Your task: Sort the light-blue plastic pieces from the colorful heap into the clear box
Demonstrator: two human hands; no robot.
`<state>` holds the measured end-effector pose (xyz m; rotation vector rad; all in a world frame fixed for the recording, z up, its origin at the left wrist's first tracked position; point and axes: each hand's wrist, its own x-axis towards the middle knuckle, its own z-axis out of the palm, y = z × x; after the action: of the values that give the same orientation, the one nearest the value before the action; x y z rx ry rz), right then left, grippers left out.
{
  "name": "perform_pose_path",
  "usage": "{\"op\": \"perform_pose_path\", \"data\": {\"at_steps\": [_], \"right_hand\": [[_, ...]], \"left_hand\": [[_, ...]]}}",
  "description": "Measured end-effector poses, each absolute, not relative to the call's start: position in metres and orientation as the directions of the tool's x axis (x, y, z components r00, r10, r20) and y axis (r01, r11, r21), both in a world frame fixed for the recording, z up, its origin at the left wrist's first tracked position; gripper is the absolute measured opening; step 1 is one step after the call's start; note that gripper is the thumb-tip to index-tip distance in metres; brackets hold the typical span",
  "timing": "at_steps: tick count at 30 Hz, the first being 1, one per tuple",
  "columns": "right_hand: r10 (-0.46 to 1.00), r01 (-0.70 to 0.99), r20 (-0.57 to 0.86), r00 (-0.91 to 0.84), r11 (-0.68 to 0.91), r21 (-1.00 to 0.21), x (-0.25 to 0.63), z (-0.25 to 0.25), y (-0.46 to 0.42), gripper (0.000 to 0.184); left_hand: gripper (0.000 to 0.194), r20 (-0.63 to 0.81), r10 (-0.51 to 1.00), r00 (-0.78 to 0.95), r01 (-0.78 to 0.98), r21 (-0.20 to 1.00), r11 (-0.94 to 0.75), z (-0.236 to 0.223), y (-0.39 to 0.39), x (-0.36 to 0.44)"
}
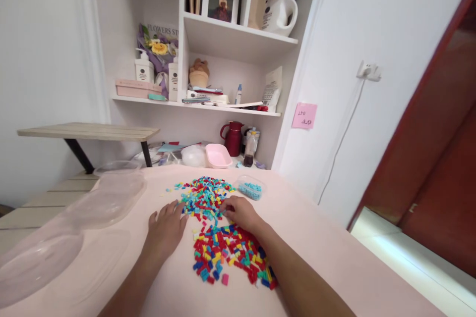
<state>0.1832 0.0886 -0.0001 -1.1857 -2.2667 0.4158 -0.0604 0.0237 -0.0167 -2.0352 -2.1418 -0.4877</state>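
Observation:
Small, multicoloured plastic building bricks lie on the pink tabletop in two joined heaps: a far heap (208, 195) rich in light blue and teal, and a nearer heap (223, 252) with more red and yellow. My left hand (166, 228) rests palm down at the left edge of the far heap, its fingers spread and fingertips touching bricks. At that heap's right side, my right hand (241, 212) has its fingers curled together among the bricks; what they pinch, if anything, is hidden. Just beyond it stands a clear plastic tub (251, 188) holding light-blue bricks.
Clear plastic lids or trays (111, 198) lie along the table's left side. At the back are a pink tray (218, 155), a dark red jug (233, 138) and a bottle of dark liquid (250, 148). Shelves rise behind; a cable (342, 141) hangs on the right wall.

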Motion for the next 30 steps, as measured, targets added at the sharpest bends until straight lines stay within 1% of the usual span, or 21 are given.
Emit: {"op": "perform_pose_path", "data": {"at_steps": [4, 7, 10, 16, 23, 27, 28, 30], "right_hand": [[0.855, 0.566, 0.332, -0.398, 0.514, -0.645, 0.187, 0.0, 0.092, 0.015], [0.901, 0.494, 0.292, -0.32, 0.421, -0.761, 0.19, -0.001, 0.095, 0.014], [0.93, 0.471, 0.248, -0.272, 0.353, -0.808, 0.191, -0.003, 0.096, 0.016], [0.943, 0.443, 0.212, -0.255, 0.309, -0.842, 0.19, -0.004, 0.094, 0.02], [0.941, 0.439, 0.238, -0.242, 0.325, -0.838, 0.2, -0.004, 0.099, 0.02], [0.918, 0.457, 0.236, -0.319, 0.367, -0.81, 0.194, -0.005, 0.093, 0.024], [0.903, 0.464, 0.259, -0.343, 0.403, -0.789, 0.192, -0.004, 0.091, 0.022], [0.857, 0.5, 0.336, -0.39, 0.504, -0.704, 0.187, -0.003, 0.088, 0.019]], "left_hand": [[0.043, 0.324, 0.943, -0.073, 0.989, 0.142, 0.028, -0.018, 0.026, -0.061], [0.043, 0.32, 0.944, -0.077, 0.988, 0.155, 0.028, -0.02, 0.027, -0.062], [0.043, 0.317, 0.945, -0.078, 0.986, 0.163, 0.027, -0.02, 0.028, -0.062], [0.042, 0.327, 0.942, -0.079, 0.986, 0.164, 0.025, -0.02, 0.027, -0.062], [0.042, 0.323, 0.943, -0.075, 0.985, 0.169, 0.021, -0.019, 0.027, -0.063], [0.042, 0.322, 0.944, -0.074, 0.984, 0.176, 0.017, -0.018, 0.025, -0.062], [0.042, 0.323, 0.943, -0.075, 0.984, 0.179, 0.017, -0.018, 0.025, -0.062], [0.041, 0.323, 0.943, -0.078, 0.983, 0.184, 0.018, -0.018, 0.024, -0.062]]}}
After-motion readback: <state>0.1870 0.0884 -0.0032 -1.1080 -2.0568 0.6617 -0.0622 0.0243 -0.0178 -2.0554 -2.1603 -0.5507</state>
